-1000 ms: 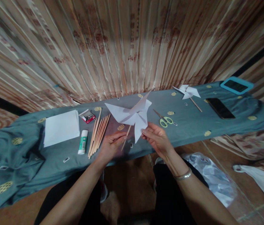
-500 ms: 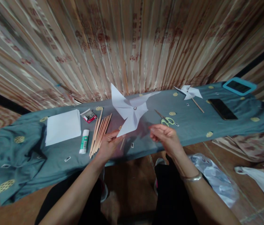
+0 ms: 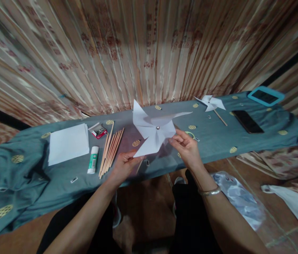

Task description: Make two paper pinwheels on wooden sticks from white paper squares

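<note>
Left hand (image 3: pixel 123 165) clamped on stick (image 3: pixel 139 165) of white paper pinwheel (image 3: pixel 155 130), held above table's (image 3: pixel 212 141) near edge; stick mostly hidden behind blades. Right hand (image 3: pixel 187 148) fingers apart, touching right blade. Scissors (image 3: pixel 190 133) largely concealed behind right hand.

Glue stick (image 3: pixel 93 159) (beside sticks (image 3: pixel 111 148))

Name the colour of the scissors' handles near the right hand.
Pale yellow-green scissor handles, partly hidden behind the right hand; head view.
</note>
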A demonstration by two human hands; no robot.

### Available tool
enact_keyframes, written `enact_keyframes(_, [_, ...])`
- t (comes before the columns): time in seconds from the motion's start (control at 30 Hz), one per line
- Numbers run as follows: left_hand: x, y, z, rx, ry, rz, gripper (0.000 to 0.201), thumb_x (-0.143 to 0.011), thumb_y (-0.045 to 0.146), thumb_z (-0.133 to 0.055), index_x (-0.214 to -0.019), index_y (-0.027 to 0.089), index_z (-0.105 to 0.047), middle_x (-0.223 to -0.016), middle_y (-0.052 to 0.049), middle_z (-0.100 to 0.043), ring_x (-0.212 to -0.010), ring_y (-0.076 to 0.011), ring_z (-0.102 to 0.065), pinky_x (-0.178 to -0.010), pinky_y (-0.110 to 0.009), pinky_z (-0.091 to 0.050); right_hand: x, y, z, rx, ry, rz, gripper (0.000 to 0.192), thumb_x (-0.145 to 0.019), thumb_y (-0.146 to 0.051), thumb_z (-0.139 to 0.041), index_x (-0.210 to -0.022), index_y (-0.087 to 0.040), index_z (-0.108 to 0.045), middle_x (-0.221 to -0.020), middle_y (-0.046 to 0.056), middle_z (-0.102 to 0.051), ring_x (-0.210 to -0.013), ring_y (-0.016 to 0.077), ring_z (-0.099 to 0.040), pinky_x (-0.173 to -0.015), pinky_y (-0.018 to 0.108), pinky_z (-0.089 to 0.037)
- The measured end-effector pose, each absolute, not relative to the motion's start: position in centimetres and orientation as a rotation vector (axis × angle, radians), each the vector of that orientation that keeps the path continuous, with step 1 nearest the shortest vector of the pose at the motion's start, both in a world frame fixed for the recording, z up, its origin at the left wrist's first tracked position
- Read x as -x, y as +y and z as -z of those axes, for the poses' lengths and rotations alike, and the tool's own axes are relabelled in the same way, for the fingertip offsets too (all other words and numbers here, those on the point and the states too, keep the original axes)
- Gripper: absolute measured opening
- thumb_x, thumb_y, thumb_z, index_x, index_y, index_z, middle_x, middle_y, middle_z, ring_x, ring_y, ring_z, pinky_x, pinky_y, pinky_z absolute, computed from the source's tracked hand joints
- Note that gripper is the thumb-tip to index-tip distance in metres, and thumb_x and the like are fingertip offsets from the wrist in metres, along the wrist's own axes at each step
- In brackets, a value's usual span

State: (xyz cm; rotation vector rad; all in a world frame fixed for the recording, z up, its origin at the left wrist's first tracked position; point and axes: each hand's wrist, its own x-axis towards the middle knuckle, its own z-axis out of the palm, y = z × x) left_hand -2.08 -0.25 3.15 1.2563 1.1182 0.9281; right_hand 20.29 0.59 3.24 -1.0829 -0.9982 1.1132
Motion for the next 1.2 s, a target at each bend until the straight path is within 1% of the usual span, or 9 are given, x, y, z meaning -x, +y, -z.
enact_keyframes(0.2, [2.0, 0.0, -2.6, -1.282, 1.135, -1.0, 0.023, -0.066, 0.037, -0.076, -0.08, 0.019, -0.079, -0.083, -0.006, -0.077, -0.08, -0.0209, -0.067, -0.08, -0.033, -0.052, -18.6, -0.3, -4.0, 1.047, -0.794, -1.371, 0.043, -0.055, -0.035, -0.087, -0.092, -0.022, -0.068, -0.066, -0.004, -0.069, -0.056, 0.0095, -0.058, -0.053, 0.021, -0.045])
enact_keyframes(0.33, [2.0, 0.2, -2.3, -1.314, 1.102, -1.032, 0.023, -0.068, 0.037, -0.075, -0.082, 0.018, -0.079, -0.086, -0.006, -0.076, -0.081, -0.0195, -0.067, -0.079, -0.03, -0.051, -16.3, -1.9, -4.5, 0.931, -0.706, -1.633, 0.034, -0.058, -0.031, -0.086, -0.086, -0.019, -0.071, -0.068, -0.003, -0.07, -0.058, 0.008, -0.06, -0.056, 0.019, -0.047])
enact_keyframes(0.5, [1.9, 0.2, -2.6, -1.294, 1.148, -1.017, 0.023, -0.068, 0.037, -0.075, -0.082, 0.019, -0.079, -0.081, -0.004, -0.076, -0.076, -0.0187, -0.066, -0.075, -0.029, -0.051, -15.0, -3.8, -5.2, 0.918, -0.739, -1.86, 0.04, -0.064, -0.033, -0.082, -0.1, -0.019, -0.07, -0.073, 0.001, -0.074, -0.062, 0.0094, -0.065, -0.057, 0.02, -0.048])
enact_keyframes(0.7, [2.2, 0.3, -3.6, -1.268, 1.16, -1.039, 0.023, -0.067, 0.035, -0.077, -0.083, 0.019, -0.079, -0.087, -0.007, -0.076, -0.084, -0.0203, -0.067, -0.081, -0.031, -0.051, -17.9, -4.9, -6.8, 0.992, -1.026, -1.695, 0.025, -0.073, -0.039, -0.076, -0.088, -0.02, -0.072, -0.06, -0.001, -0.069, -0.046, 0.0076, -0.055, -0.043, 0.02, -0.038])
enact_keyframes(0.8, [2.2, 0.3, -3.5, -1.277, 1.155, -1.032, 0.022, -0.068, 0.034, -0.076, -0.083, 0.019, -0.079, -0.088, -0.007, -0.076, -0.085, -0.0203, -0.067, -0.082, -0.031, -0.051, -19.8, -5.0, -7.4, 0.983, -1.109, -1.551, 0.022, -0.076, -0.039, -0.074, -0.089, -0.021, -0.074, -0.059, -0.001, -0.067, -0.046, 0.009, -0.054, -0.042, 0.021, -0.039])
enact_keyframes(0.9, [2.1, 0.2, -3.0, -1.281, 1.154, -1.03, 0.02, -0.067, 0.032, -0.076, -0.083, 0.019, -0.079, -0.086, -0.006, -0.076, -0.083, -0.0193, -0.066, -0.08, -0.03, -0.051, -21.2, -4.1, -7.2, 1.083, -1.012, -1.145, 0.02, -0.076, -0.036, -0.075, -0.092, -0.023, -0.073, -0.064, 0.0, -0.069, -0.053, 0.0098, -0.058, -0.05, 0.022, -0.045])
enact_keyframes(1.0, [1.9, 0.1, -2.6, -1.273, 1.132, -1.02, 0.02, -0.067, 0.032, -0.076, -0.082, 0.02, -0.079, -0.083, -0.006, -0.075, -0.078, -0.0175, -0.065, -0.075, -0.028, -0.05, -21.7, -2.8, -6.4, 1.152, -0.952, -0.885, 0.031, -0.072, -0.036, -0.078, -0.099, -0.025, -0.069, -0.085, 0.003, -0.074, -0.077, 0.0149, -0.066, -0.069, 0.028, -0.052])
enact_keyframes(1.07, [1.8, 0.0, -2.4, -1.286, 1.109, -1.012, 0.02, -0.069, 0.032, -0.075, -0.083, 0.019, -0.079, -0.083, -0.005, -0.075, -0.078, -0.017, -0.065, -0.075, -0.028, -0.05, -21.7, -2.1, -5.7, 1.169, -0.951, -0.924, 0.041, -0.067, -0.038, -0.08, -0.104, -0.025, -0.066, -0.092, 0.004, -0.074, -0.084, 0.0171, -0.067, -0.075, 0.031, -0.052])
enact_keyframes(1.2, [1.7, 0.0, -2.3, -1.306, 1.084, -1.011, 0.02, -0.07, 0.034, -0.075, -0.084, 0.02, -0.079, -0.084, -0.006, -0.074, -0.079, -0.0175, -0.065, -0.077, -0.029, -0.05, -20.8, -1.7, -4.9, 1.185, -0.916, -1.159, 0.054, -0.062, -0.041, -0.083, -0.108, -0.023, -0.062, -0.08, 0.0, -0.073, -0.068, 0.0157, -0.066, -0.066, 0.03, -0.052])
